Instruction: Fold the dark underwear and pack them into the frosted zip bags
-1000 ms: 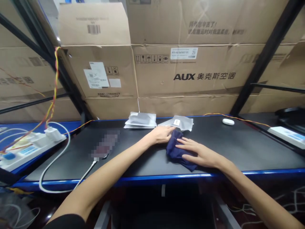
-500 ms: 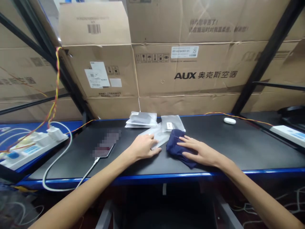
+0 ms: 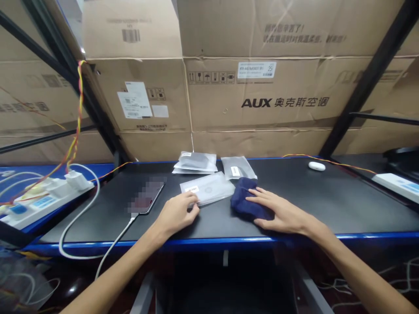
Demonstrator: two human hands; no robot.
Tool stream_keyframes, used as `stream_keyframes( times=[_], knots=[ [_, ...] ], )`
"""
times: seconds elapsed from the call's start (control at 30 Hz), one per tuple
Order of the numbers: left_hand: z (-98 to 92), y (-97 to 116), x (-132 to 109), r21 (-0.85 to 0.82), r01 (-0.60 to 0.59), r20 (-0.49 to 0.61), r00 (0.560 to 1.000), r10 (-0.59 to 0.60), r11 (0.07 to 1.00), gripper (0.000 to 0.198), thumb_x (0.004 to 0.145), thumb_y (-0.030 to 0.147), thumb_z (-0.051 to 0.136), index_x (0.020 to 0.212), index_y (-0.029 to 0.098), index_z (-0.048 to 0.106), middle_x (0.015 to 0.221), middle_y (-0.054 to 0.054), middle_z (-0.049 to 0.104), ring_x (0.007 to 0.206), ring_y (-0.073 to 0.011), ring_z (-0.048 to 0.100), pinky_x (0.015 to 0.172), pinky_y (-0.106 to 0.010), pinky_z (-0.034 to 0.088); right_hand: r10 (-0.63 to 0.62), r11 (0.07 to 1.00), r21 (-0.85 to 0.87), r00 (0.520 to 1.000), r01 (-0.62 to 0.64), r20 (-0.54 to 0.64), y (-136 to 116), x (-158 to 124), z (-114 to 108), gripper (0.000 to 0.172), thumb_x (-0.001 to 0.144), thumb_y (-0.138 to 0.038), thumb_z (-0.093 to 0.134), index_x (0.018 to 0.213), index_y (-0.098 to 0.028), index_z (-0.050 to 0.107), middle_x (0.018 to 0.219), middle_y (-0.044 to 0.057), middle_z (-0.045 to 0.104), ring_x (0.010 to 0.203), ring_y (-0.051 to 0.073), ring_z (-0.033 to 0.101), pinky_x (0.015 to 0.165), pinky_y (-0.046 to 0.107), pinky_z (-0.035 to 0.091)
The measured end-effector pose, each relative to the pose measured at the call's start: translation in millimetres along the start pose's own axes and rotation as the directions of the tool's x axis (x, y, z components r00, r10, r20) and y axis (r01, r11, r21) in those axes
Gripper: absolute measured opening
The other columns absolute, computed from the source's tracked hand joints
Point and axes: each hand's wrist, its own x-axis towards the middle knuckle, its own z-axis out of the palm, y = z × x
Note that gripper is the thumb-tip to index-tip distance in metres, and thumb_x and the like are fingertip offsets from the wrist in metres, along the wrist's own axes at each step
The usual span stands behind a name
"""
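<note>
My left hand has its fingers curled at the near left edge of a frosted plastic bag with a small white label; thumb and index finger come close together there. Under my right hand lies a crumpled navy blue cloth, with the fingers stretched and spread over its right side and the thumb along its near edge. Another labelled frosted bag lies just behind the cloth. Further back, to the left, is a small stack of similar bags.
A phone with a white charging cable lies at left, near a power strip. At the back right sit a small white case and another power strip. Large cardboard boxes and black frame posts stand behind the table.
My left hand has drawn back to the left and curled in, and the frosted bag shows more fully, shifted a little left. My right hand stays on the cloth with little movement.
</note>
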Motion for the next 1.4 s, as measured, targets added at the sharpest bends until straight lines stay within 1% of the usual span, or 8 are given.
stream_keyframes(
  times=[0.17,0.4,0.5,0.73,0.9,1.13,1.27,1.4],
  knots=[
    [7.0,7.8,3.3,-0.045,0.077,-0.090,0.993,-0.081,0.996,0.020,0.089,0.029,0.050,0.080,0.024,0.067,0.102,0.000,0.072,0.093,-0.0206,0.066,0.075,-0.027,0.048,-0.057,0.998,-0.011,0.994,0.057,-0.093,4.6,-1.1,9.8,0.056,0.080,-0.028,0.062,0.136,-0.026,0.058,0.153,0.005,0.043,0.144,0.031,0.032,0.116,0.050,0.034],
    [11.8,6.1,2.9,0.027,-0.086,-0.146,0.985,0.089,0.996,0.026,0.095,0.025,0.046,0.110,0.025,0.067,0.104,-0.001,0.074,0.089,-0.0193,0.070,0.072,-0.026,0.050,-0.090,0.996,-0.027,0.981,0.087,-0.172,6.0,4.0,15.1,0.042,0.083,-0.023,0.057,0.125,-0.023,0.064,0.140,0.007,0.058,0.139,0.029,0.042,0.111,0.047,0.042],
    [15.0,4.9,1.8,0.083,-0.180,-0.136,0.972,0.190,0.980,0.028,0.092,0.018,0.048,0.105,0.027,0.071,0.108,0.001,0.075,0.094,-0.0189,0.071,0.075,-0.025,0.051,-0.134,0.991,-0.013,0.970,0.135,-0.200,5.1,5.4,17.1,0.040,0.084,-0.021,0.057,0.123,-0.022,0.064,0.136,0.007,0.062,0.137,0.028,0.045,0.110,0.045,0.044],
    [19.9,4.0,5.5,0.114,-0.143,-0.154,0.975,0.160,0.983,0.027,0.090,0.024,0.055,0.111,0.027,0.072,0.110,0.000,0.074,0.099,-0.0200,0.070,0.078,-0.027,0.054,-0.173,0.982,0.026,0.943,0.188,-0.283,4.1,8.8,23.3,0.040,0.083,-0.017,0.059,0.122,-0.025,0.062,0.130,0.007,0.066,0.131,0.025,0.053,0.107,0.042,0.047],
    [19.6,5.4,6.7,0.159,-0.160,-0.199,0.961,0.190,0.974,0.032,0.089,0.025,0.058,0.119,0.026,0.069,0.116,-0.002,0.072,0.104,-0.0215,0.068,0.086,-0.031,0.054,-0.236,0.963,0.045,0.917,0.264,-0.322,-16.1,19.5,18.7,0.036,0.085,-0.017,0.056,0.120,-0.024,0.061,0.130,0.007,0.066,0.128,0.024,0.056,0.106,0.040,0.048],
    [15.3,10.3,4.7,0.039,-0.139,-0.153,0.978,0.143,0.990,0.043,0.086,0.022,0.059,0.128,0.030,0.064,0.129,0.000,0.067,0.115,-0.0217,0.064,0.092,-0.030,0.054,-0.355,0.933,0.036,0.932,0.358,-0.069,-58.4,40.4,10.1,0.040,0.085,-0.020,0.059,0.124,-0.026,0.063,0.135,0.006,0.063,0.135,0.029,0.048,0.108,0.044,0.043],
    [15.7,6.9,5.4,-0.071,-0.152,-0.113,0.983,0.143,0.986,0.052,0.082,0.014,0.055,0.131,0.032,0.062,0.134,0.002,0.063,0.117,-0.0206,0.063,0.098,-0.031,0.053,-0.400,0.912,0.109,0.916,0.396,0.020,-61.0,61.6,3.6,0.051,0.079,-0.017,0.060,0.129,-0.027,0.062,0.134,0.005,0.064,0.136,0.029,0.045,0.111,0.047,0.039],
    [16.0,3.0,6.4,-0.129,-0.190,-0.104,0.979,0.177,0.973,0.056,0.080,0.010,0.052,0.131,0.030,0.061,0.133,0.000,0.064,0.117,-0.0206,0.064,0.100,-0.032,0.052,-0.425,0.899,0.181,0.895,0.400,0.132,-54.7,79.1,2.3,0.065,0.074,-0.019,0.064,0.138,-0.029,0.057,0.146,0.002,0.054,0.145,0.032,0.031,0.116,0.052,0.029]
  ],
)
